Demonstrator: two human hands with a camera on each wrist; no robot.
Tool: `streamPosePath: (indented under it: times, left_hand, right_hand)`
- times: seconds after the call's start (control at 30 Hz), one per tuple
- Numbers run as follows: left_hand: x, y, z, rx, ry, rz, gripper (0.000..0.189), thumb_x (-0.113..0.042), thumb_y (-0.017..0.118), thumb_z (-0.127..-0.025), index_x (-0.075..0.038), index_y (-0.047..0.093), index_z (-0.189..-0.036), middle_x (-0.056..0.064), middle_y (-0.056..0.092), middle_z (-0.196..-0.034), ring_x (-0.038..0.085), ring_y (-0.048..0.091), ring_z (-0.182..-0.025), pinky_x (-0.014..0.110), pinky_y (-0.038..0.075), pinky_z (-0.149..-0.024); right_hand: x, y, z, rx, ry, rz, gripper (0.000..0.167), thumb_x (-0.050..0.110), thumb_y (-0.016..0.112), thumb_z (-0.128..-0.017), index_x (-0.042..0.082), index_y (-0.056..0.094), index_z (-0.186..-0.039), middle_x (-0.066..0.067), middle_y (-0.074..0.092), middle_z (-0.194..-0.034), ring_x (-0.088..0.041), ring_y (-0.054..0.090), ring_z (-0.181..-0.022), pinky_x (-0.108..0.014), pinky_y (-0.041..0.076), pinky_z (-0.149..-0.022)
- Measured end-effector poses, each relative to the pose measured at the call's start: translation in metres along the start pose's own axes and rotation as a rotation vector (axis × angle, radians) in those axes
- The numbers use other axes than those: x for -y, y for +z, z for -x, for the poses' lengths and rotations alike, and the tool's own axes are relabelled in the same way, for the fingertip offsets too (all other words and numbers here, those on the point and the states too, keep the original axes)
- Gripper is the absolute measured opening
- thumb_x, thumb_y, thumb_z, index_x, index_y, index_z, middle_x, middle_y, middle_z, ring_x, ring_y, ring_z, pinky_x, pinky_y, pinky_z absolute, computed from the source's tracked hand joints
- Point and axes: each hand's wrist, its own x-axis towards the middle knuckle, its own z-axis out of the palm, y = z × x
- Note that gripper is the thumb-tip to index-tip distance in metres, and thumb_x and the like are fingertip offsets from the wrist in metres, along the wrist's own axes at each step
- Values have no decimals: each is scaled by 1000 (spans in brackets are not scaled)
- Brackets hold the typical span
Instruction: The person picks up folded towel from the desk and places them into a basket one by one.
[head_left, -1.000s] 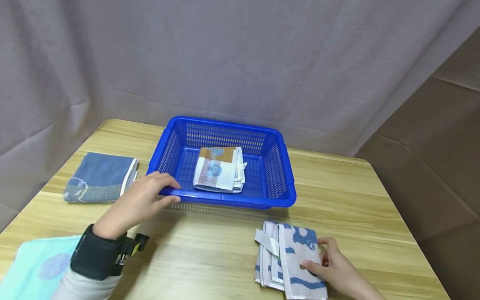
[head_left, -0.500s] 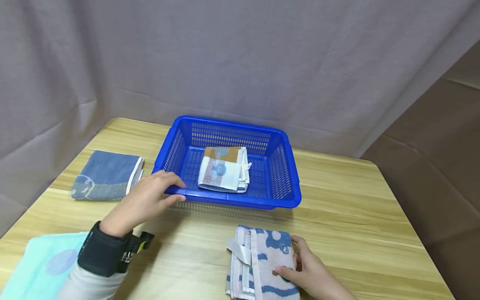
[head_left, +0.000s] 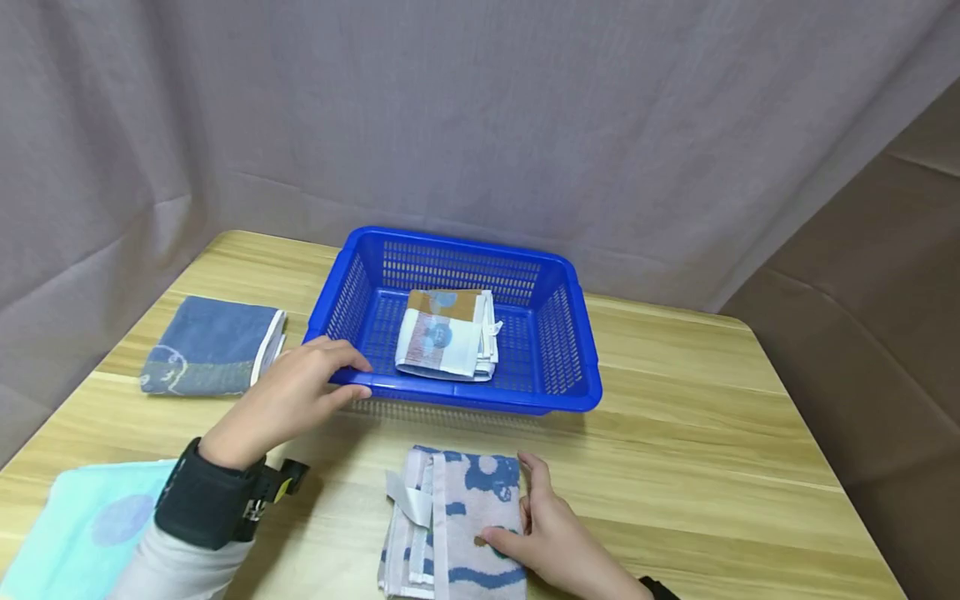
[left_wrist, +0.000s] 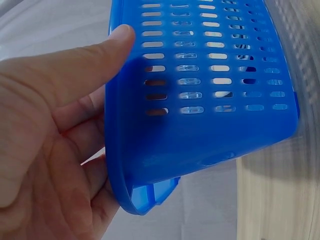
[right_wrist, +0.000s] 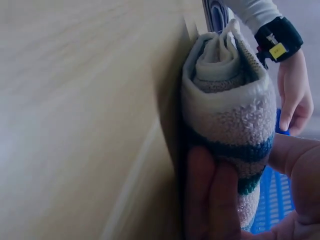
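Note:
My left hand (head_left: 292,396) grips the front left rim of a blue plastic basket (head_left: 487,396), thumb outside and fingers over the edge. In the left wrist view the thumb lies along the slotted basket wall (left_wrist: 210,132). Inside the basket sits a folded towel (head_left: 450,346) in white, brown and blue. My right hand (head_left: 558,533) pinches the right side of a folded pinkish-grey towel (head_left: 480,508) with blue patterns, thumb on top. A pale tag hangs at its left side. In the right wrist view, fingers lie under the rolled layers of this towel (right_wrist: 230,110), close to the table.
A folded dark blue towel (head_left: 213,342) with a white edge lies left of the basket. At the front left a mint towel (head_left: 82,517) with a lilac circle is partly covered by my left sleeve. Grey curtain (head_left: 480,125) stands behind the wooden table (head_left: 697,467).
My right hand has moved left across the table with the pinkish-grey towel, now in front of the basket. The left hand keeps its grip on the rim.

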Motion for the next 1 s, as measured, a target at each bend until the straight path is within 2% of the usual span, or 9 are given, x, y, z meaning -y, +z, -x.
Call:
streamPosePath:
  times: [0.27,0.47,0.53,0.67,0.77,0.87,0.93,1.0]
  left_hand:
    - [-3,1,-1,11,-3,1,21,-20,77,-87,-9,74,-103,7,72,-101,28,66,-99,47,53,-85]
    - [-2,-1,1,-4,5,-4,19,-19,77,-87,-9,74,-103,7,72,-102,28,66,-100,48,53,-86]
    - [-2,-1,1,-8,14,-2,19,-19,76,-87,-9,73,-103,6,72,-102,28,66,-100,48,53,-86]
    - [-2,-1,2,-3,18,12,20,-19,75,-89,-9,72,-105,6,71,-103,28,64,-101,48,52,-87]
    - [-5,0,4,-13,34,42,24,-19,74,-90,-7,70,-110,8,68,-110,30,59,-109,50,49,-93]
    - [-14,-1,10,-53,73,38,29,-22,72,-91,-7,67,-116,9,65,-120,30,55,-116,52,46,-99]
    - [-23,-1,19,-84,101,11,30,-24,71,-91,-8,67,-116,7,65,-119,27,56,-115,50,48,-98]
    - [-33,1,29,-89,96,-17,26,-26,70,-92,-12,68,-113,3,67,-115,22,59,-110,45,51,-94]
  right_hand:
    - [8,9,-4,23,-36,-1,105,37,78,-86,-3,8,-154,3,51,-69,-4,41,-54,-23,37,-53]
    - [10,9,-6,36,-50,-14,103,36,77,-87,-2,9,-154,2,49,-68,-4,39,-54,-22,34,-50]
    - [9,7,-6,54,-49,-37,100,36,74,-89,-2,8,-155,2,49,-69,-4,40,-53,-22,34,-49]
    - [7,0,-4,104,-36,-124,91,33,67,-96,-4,9,-155,-1,53,-71,-9,50,-54,-23,44,-51]
    - [4,-6,-2,108,-13,-164,79,32,63,-98,-6,20,-152,-3,57,-74,-14,56,-57,-26,48,-53]
    - [0,-12,1,74,-8,-143,64,30,63,-98,-8,38,-143,-4,59,-76,-13,56,-60,-25,47,-54]
    - [-3,-16,3,49,-15,-124,54,29,62,-98,-9,48,-134,-4,59,-77,-12,55,-60,-25,48,-52]
    - [-5,-19,6,34,-9,-113,46,28,62,-99,-8,55,-126,-4,59,-78,-11,54,-62,-25,48,-52]
